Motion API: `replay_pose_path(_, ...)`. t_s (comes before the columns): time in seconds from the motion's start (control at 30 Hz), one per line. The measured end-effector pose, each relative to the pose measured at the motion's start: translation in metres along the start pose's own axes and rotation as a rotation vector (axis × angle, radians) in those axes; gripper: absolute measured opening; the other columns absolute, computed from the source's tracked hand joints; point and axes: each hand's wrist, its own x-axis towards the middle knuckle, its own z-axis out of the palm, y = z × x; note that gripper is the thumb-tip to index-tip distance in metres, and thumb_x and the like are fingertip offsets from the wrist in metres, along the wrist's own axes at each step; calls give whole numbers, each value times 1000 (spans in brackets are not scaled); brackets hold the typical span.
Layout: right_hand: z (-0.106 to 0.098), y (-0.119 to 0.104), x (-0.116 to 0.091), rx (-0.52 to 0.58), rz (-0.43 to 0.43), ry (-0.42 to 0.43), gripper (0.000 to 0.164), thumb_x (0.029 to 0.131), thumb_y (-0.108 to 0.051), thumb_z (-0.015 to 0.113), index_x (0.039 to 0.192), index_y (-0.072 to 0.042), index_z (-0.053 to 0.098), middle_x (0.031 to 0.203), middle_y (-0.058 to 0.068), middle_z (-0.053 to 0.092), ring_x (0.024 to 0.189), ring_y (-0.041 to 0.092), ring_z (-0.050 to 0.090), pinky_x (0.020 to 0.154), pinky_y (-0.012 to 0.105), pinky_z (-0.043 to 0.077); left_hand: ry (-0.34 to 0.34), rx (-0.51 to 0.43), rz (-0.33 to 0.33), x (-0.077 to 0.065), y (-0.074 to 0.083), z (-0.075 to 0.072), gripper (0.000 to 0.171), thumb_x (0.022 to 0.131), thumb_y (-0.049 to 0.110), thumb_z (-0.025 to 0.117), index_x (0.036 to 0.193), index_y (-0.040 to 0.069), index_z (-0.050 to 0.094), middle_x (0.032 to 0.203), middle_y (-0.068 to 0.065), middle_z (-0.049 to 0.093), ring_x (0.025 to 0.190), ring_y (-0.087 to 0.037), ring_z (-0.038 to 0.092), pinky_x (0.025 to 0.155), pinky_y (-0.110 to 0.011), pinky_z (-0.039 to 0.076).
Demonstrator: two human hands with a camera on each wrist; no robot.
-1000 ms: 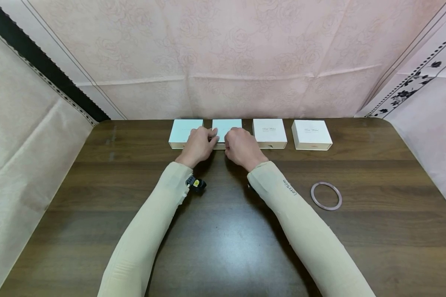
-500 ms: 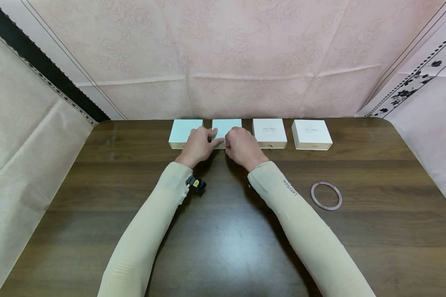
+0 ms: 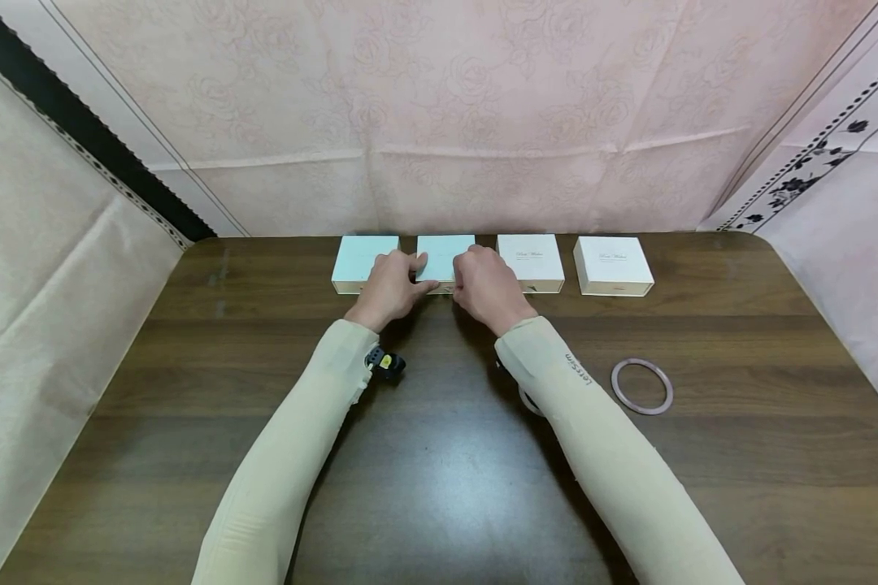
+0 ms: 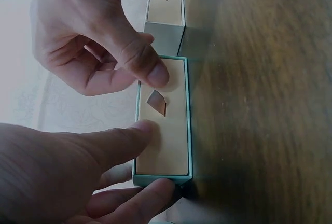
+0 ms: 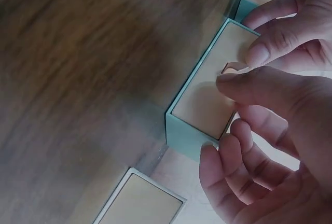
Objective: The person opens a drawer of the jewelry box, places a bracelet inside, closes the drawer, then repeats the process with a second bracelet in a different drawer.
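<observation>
Pink rose-patterned cloth (image 3: 468,122) rises behind a brown wooden surface (image 3: 439,504) with rounded far corners. Two cream sleeves (image 3: 278,471) reach in from the near edge. Along the far edge four boxes stand in a row, apart from each other: an outer turquoise box (image 3: 354,250), a second turquoise box (image 3: 441,253) near the middle of that edge, an inner white box (image 3: 530,258) and, nearest the far right corner, an outer white box (image 3: 615,262). The left hand (image 3: 389,284) grips the second turquoise box at its left end, thumb on the cream front face (image 4: 168,151). The right hand (image 3: 486,284) is at that box's right half, thumb by the same face, other fingers curled; whether it pinches anything I cannot tell. A pale ring (image 3: 616,382) lies flat toward the right edge, just beside the right sleeve. A black wrist camera (image 3: 386,363) sits at the left cuff. A small tab (image 4: 157,103) sticks out from the front face, between the two thumbs.
</observation>
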Motion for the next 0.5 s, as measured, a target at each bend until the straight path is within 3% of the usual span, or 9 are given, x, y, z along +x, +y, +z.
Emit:
replay_pose_path(0.23, 2, 3, 4, -8, 13, 24, 7, 90, 0, 65, 92, -2, 59, 90, 14, 63, 90, 30, 65, 79, 42, 56, -5, -8, -9, 0, 1, -1, 51, 97, 26, 72, 143, 10, 58, 149, -12, 54, 146, -32, 43, 112, -41, 46)
replay_pose_path(0.5, 1, 1, 5, 11, -8, 8, 5, 92, 3, 61, 95, 0, 60, 89, 13, 66, 88, 28, 66, 79, 40, 56, -10, -27, -16, 0, -1, 0, 50, 98, 22, 72, 143, 9, 57, 150, -11, 53, 146, -32, 43, 113, -40, 45)
